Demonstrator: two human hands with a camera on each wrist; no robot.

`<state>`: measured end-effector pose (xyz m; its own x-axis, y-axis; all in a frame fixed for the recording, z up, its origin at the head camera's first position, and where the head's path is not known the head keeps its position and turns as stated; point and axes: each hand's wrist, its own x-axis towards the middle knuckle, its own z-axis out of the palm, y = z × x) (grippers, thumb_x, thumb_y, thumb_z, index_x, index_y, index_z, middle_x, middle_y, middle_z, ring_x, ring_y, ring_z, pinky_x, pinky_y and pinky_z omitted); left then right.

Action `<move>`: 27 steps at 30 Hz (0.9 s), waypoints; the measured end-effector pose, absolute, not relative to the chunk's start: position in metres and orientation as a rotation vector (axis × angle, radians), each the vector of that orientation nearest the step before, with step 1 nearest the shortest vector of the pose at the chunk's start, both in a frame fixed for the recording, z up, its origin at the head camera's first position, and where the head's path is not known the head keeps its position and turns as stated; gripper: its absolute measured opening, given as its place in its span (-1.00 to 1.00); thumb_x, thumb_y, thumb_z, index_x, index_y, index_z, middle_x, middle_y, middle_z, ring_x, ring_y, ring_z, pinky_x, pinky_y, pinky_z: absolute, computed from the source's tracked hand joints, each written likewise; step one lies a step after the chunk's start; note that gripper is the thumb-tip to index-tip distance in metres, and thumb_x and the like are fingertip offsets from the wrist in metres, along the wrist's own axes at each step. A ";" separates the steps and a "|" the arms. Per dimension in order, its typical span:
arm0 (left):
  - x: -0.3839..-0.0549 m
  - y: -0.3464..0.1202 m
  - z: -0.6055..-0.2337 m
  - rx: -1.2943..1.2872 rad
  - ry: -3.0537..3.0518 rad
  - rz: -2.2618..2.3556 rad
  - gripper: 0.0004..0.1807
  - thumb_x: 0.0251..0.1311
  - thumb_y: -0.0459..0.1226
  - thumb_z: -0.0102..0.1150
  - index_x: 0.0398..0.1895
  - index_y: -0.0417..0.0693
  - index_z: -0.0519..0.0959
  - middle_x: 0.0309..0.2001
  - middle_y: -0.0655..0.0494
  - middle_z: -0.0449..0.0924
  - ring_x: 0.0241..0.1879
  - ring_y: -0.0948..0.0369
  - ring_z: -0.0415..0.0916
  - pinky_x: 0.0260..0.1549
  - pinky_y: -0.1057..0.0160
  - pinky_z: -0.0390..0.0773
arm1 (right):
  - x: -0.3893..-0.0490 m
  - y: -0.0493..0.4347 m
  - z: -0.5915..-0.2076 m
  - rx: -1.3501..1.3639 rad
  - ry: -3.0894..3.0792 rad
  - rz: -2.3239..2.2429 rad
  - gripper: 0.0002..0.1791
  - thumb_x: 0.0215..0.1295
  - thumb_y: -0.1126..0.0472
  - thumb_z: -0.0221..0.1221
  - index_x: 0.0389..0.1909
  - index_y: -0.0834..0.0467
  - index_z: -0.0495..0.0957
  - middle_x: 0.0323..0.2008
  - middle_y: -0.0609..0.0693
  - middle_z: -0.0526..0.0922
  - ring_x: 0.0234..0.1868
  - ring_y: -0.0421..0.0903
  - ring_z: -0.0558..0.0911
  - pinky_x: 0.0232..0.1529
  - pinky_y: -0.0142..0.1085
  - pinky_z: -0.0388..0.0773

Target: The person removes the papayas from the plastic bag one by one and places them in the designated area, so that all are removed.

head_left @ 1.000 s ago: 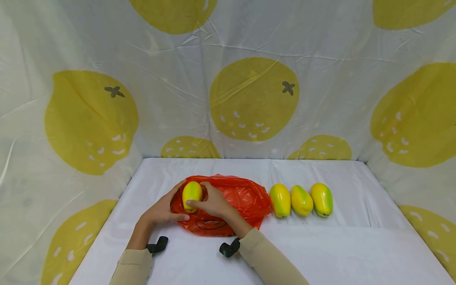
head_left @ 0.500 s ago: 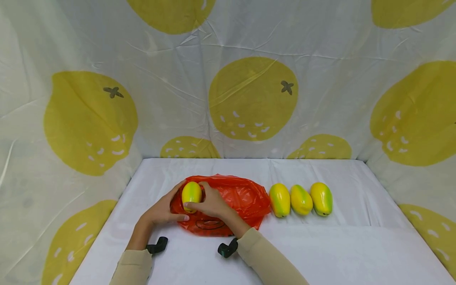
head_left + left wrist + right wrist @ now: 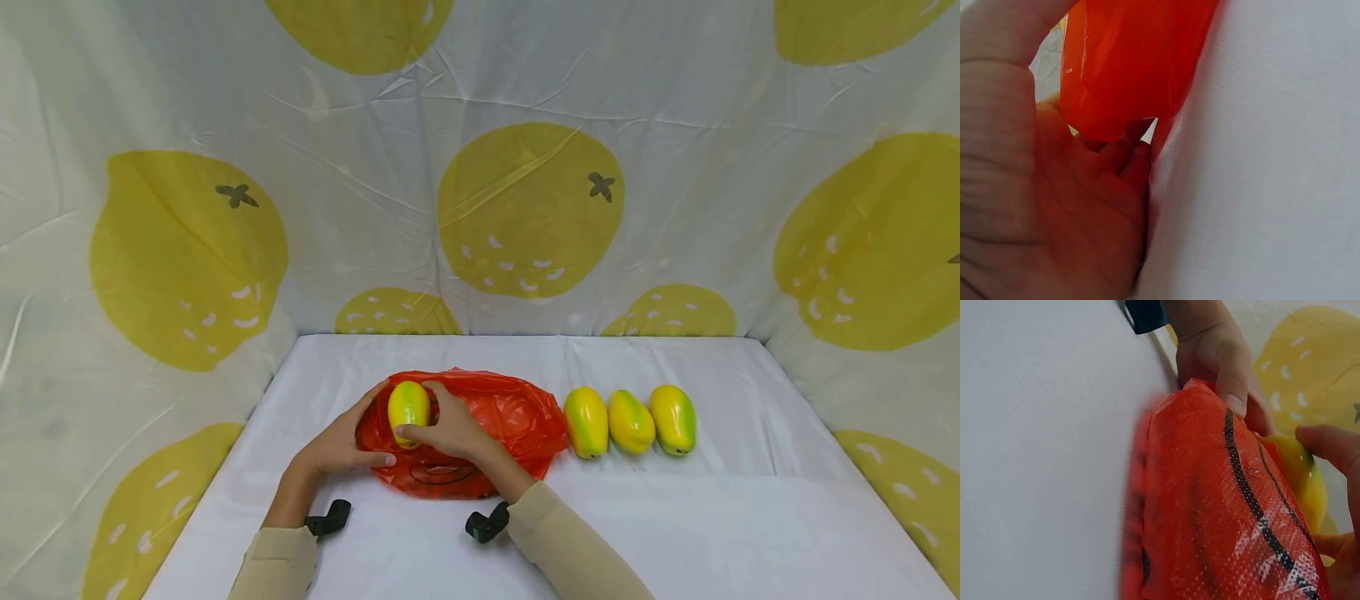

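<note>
A red plastic bag (image 3: 517, 417) lies spread on the white table, its mouth open. My left hand (image 3: 333, 442) grips the bag's left end, the thumb on the near edge and the fingers round the far side. In the left wrist view the red film of the bag (image 3: 1129, 56) hangs inside the curve of the left hand (image 3: 1085, 206). Over that left end, my right hand (image 3: 453, 425) holds a yellow-green mango (image 3: 408, 408) between thumb and fingers. The mango (image 3: 1307, 487) shows partly behind the bag (image 3: 1222, 506) in the right wrist view.
To the right of the bag, three more yellow-green mangoes stand in a row: one mango (image 3: 587, 421) at the bag's edge, a middle mango (image 3: 632, 421) and a right-hand mango (image 3: 673, 419). Cloth walls with a lemon print enclose the table (image 3: 720, 533) at the back and sides.
The right hand and its mango have shifted slightly to the right over the bag within the last half second. The left hand keeps its grip, and the three mangoes stay put.
</note>
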<state>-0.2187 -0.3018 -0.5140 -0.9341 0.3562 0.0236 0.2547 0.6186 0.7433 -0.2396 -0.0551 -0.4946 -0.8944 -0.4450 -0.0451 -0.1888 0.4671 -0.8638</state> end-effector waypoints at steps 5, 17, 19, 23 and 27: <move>-0.218 -0.301 -0.513 0.490 2.714 1.205 0.34 -0.14 0.14 0.59 0.68 0.36 -0.10 0.61 -0.03 0.11 0.54 -0.20 0.16 0.35 -0.35 0.37 | -0.239 -0.048 -0.493 -0.556 2.453 -1.396 -0.02 0.16 -0.30 0.39 0.53 -0.10 0.18 0.21 -0.07 0.55 0.09 -0.13 0.57 0.03 -0.20 0.70; -0.218 -0.301 -0.514 0.479 2.722 1.195 0.34 -0.12 0.14 0.59 0.68 0.30 -0.09 0.61 -0.06 0.11 0.54 -0.21 0.14 0.35 -0.38 0.35 | -0.236 -0.027 -0.479 -0.539 2.460 -1.407 -0.03 0.15 -0.25 0.43 0.54 -0.18 0.19 0.20 -0.08 0.56 0.02 -0.11 0.61 -0.04 -0.19 0.74; -0.218 -0.301 -0.513 0.475 2.723 1.197 0.35 -0.13 0.14 0.59 0.68 0.29 -0.08 0.61 -0.06 0.11 0.54 -0.20 0.14 0.35 -0.37 0.36 | -0.236 -0.024 -0.478 -0.550 2.459 -1.416 -0.04 0.16 -0.23 0.43 0.53 -0.19 0.20 0.20 -0.08 0.56 0.01 -0.11 0.62 -0.03 -0.19 0.74; -0.218 -0.300 -0.514 0.466 2.719 1.200 0.35 -0.14 0.14 0.60 0.68 0.29 -0.08 0.61 -0.06 0.12 0.54 -0.20 0.14 0.35 -0.36 0.38 | -0.235 -0.017 -0.477 -0.563 2.451 -1.436 -0.05 0.18 -0.21 0.42 0.54 -0.16 0.20 0.19 -0.07 0.57 -0.02 -0.12 0.64 -0.06 -0.22 0.74; -0.219 -0.299 -0.514 0.456 2.716 1.202 0.35 -0.14 0.15 0.60 0.68 0.31 -0.08 0.61 -0.05 0.11 0.55 -0.20 0.12 0.35 -0.36 0.37 | -0.234 -0.010 -0.477 -0.560 2.421 -1.475 -0.05 0.18 -0.20 0.42 0.54 -0.17 0.20 0.18 -0.04 0.56 -0.03 -0.11 0.65 -0.08 -0.20 0.75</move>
